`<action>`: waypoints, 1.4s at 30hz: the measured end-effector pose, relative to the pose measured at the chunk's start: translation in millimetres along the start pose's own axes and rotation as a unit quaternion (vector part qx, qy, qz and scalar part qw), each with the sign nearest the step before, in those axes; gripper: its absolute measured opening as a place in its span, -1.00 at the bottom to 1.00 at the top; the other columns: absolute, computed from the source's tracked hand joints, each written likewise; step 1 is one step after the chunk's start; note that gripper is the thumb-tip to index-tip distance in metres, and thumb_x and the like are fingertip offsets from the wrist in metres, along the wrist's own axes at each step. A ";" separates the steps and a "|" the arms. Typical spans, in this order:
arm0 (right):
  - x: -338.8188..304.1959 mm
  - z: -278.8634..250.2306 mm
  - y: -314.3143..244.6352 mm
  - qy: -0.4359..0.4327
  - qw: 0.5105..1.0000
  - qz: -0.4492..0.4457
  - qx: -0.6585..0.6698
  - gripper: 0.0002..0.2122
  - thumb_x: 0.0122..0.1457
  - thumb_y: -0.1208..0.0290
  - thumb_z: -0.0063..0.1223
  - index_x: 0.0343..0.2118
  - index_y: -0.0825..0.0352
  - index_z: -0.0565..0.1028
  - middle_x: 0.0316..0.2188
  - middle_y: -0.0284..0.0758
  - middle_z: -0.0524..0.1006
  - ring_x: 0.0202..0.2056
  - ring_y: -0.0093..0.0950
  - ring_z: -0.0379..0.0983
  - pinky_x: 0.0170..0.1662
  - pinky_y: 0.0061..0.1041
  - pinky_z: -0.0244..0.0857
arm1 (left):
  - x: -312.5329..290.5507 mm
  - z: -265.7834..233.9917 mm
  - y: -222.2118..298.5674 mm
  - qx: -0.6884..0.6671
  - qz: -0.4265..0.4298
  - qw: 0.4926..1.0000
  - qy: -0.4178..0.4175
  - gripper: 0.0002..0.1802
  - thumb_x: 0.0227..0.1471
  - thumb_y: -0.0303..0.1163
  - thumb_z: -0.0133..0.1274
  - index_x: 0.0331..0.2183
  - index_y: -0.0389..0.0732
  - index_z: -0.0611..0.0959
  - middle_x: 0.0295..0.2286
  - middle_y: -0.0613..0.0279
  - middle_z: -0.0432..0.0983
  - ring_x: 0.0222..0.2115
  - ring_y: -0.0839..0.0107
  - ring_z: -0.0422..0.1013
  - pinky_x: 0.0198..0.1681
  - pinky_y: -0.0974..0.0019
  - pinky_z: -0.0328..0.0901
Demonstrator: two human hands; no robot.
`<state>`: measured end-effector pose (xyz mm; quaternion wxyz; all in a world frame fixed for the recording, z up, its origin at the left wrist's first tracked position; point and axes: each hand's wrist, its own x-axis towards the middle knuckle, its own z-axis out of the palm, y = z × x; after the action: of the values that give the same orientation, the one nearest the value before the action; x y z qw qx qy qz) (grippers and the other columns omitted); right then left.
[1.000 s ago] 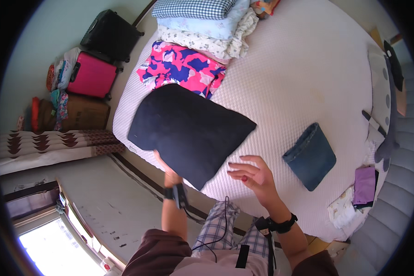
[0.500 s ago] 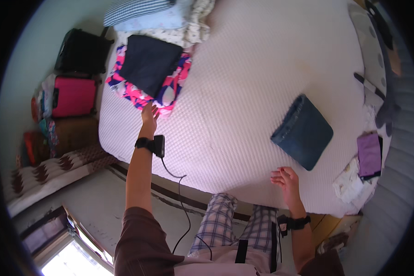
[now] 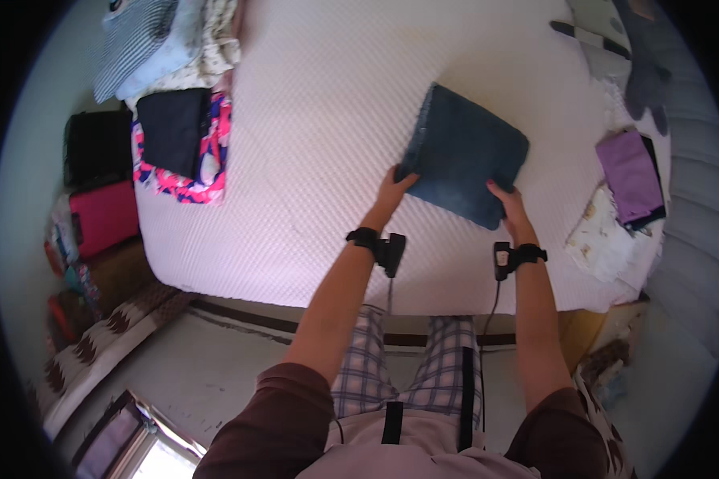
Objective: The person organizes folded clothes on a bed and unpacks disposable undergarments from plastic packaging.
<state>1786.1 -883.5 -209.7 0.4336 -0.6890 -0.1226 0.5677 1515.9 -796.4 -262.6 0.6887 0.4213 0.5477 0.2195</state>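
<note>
A folded blue denim garment (image 3: 467, 152) with a frayed left edge is between my two hands over the bed. My left hand (image 3: 391, 194) grips its near left corner, thumb on top and the other fingers hidden underneath. At the near right corner, my right hand (image 3: 514, 211) holds it the same way, thumb over the cloth. Whether the garment is raised off the cover or still rests on it, I cannot tell. Each wrist carries a black strap with a small device and a cable.
Beneath lies a white quilted bed cover (image 3: 311, 160). At left, dark folded cloth (image 3: 172, 132) tops a pink patterned one (image 3: 220, 172), near stacked bedding (image 3: 168, 48). A purple folded cloth (image 3: 631, 176) and a white one (image 3: 595, 235) lie right. Suitcases (image 3: 104, 219) stand beyond the left edge.
My left hand has come from the patterned pile on the left to the denim garment. My right hand has taken hold too, and the garment is turned. The view has shifted.
</note>
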 end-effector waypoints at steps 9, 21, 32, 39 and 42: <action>26.6 -6.2 3.0 0.187 0.976 0.052 -0.094 -0.53 -0.09 0.34 0.22 -0.14 0.49 0.36 -0.23 -0.16 0.46 -0.21 -0.25 0.40 -0.13 -0.35 0.27 | -153.7 -156.9 -42.6 -0.122 -0.136 0.967 0.178 -0.59 -0.01 -0.22 -0.04 -0.08 -0.10 0.42 -0.19 0.31 0.41 -0.15 0.45 0.28 -0.12 0.21 0.17; -5.9 344.5 75.7 -0.025 0.980 0.192 0.045 -0.60 -0.10 0.02 0.20 -0.68 0.27 0.35 -0.76 -0.37 0.38 -0.80 -0.60 0.23 -0.69 -0.69 0.18 | -130.4 -486.4 33.3 -0.246 0.006 0.894 0.373 -0.66 0.00 -0.28 -0.07 -0.16 -0.20 0.46 -0.24 0.24 0.47 -0.17 0.39 0.33 -0.05 0.20 0.16; 24.7 339.8 98.8 0.048 0.951 0.298 0.063 -0.55 -0.24 -0.04 0.28 -0.80 0.13 0.24 -0.81 -0.38 0.34 -0.83 -0.65 0.13 -0.77 -0.74 -0.03 | -10.6 -545.4 107.8 -0.502 -0.087 0.802 0.312 -0.29 -0.11 0.03 0.03 0.01 -0.18 0.31 0.01 0.21 0.21 0.04 0.24 0.13 0.13 0.05 -0.03; 21.3 346.3 100.7 0.041 0.948 0.307 0.071 -0.53 -0.27 -0.04 0.31 -0.79 0.19 0.26 -0.80 -0.35 0.36 -0.82 -0.62 0.17 -0.75 -0.73 0.01 | -20.4 -552.9 123.4 -0.448 0.035 0.864 0.229 -0.51 -0.18 -0.23 0.11 -0.13 -0.14 0.47 -0.10 0.20 0.37 -0.06 0.20 0.27 0.07 0.06 0.09; 22.8 343.1 102.3 0.021 0.944 0.317 0.092 -0.53 -0.27 -0.04 0.30 -0.78 0.20 0.28 -0.79 -0.33 0.38 -0.81 -0.61 0.20 -0.73 -0.71 0.06 | -31.8 -546.7 135.6 -0.427 0.103 0.868 0.232 -0.53 -0.22 -0.31 0.10 -0.17 -0.20 0.48 -0.15 0.18 0.41 -0.11 0.19 0.32 0.04 0.10 0.16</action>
<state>1455.6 -771.9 -293.4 0.2955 -0.6613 0.1641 0.6696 1014.2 -560.5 -157.9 0.6281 0.0769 0.4980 0.5929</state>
